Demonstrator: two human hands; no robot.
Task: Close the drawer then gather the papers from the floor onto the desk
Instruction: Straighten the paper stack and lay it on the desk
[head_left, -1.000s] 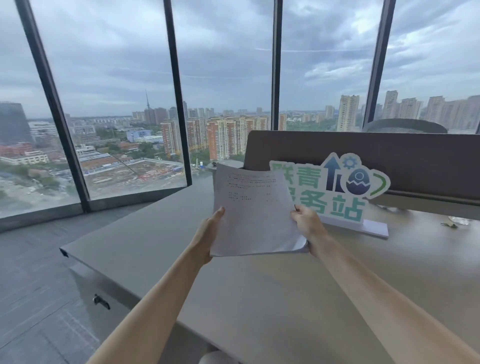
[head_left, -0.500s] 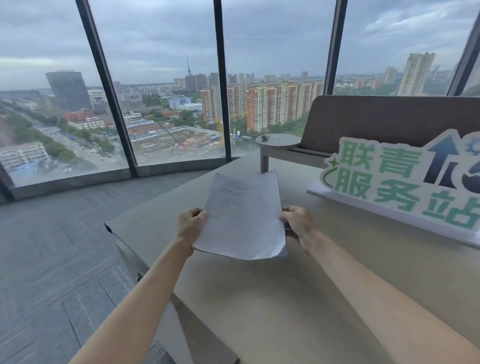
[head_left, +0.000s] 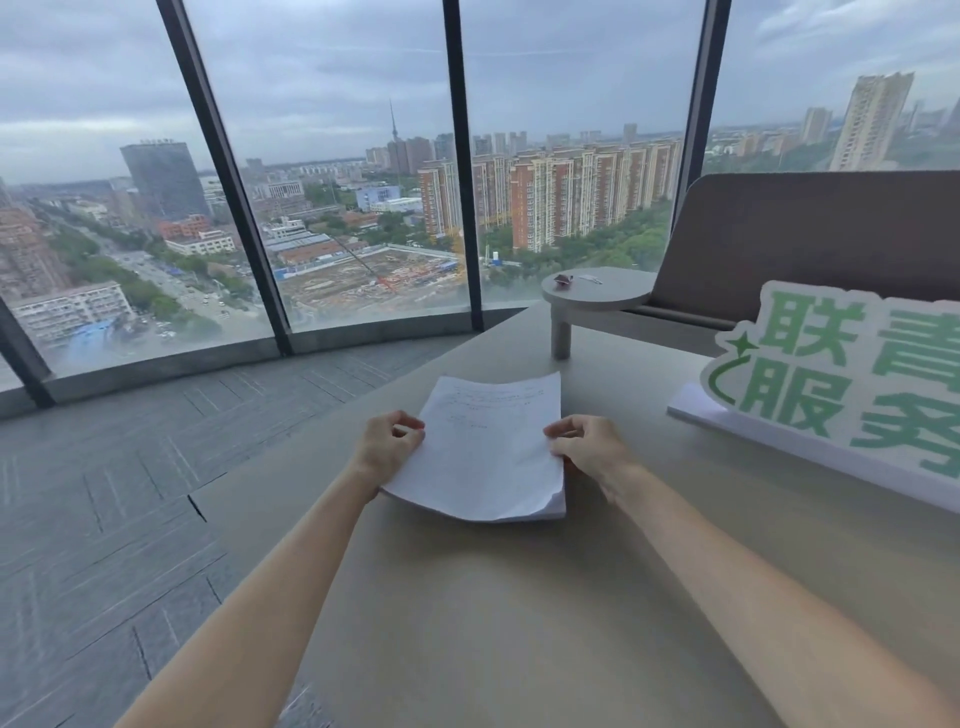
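Soft, overcast daylight enters through the windows (head_left: 332, 208) ahead; the desk (head_left: 519, 597) shows only faint shadows; wide-angle distortion bows the window frames; forearms at the bottom edge look slightly blurred.

Probably a high-rise office: a desk (head_left: 519, 597) with divider panel (head_left: 810, 244) beside floor-to-ceiling windows (head_left: 337, 208) overlooking a city.

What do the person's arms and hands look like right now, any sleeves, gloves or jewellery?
Both forearms are bare as far as the view shows, with no sleeves in sight. The left hand and right hand wear no gloves, and no watch, ring or bracelet is visible.
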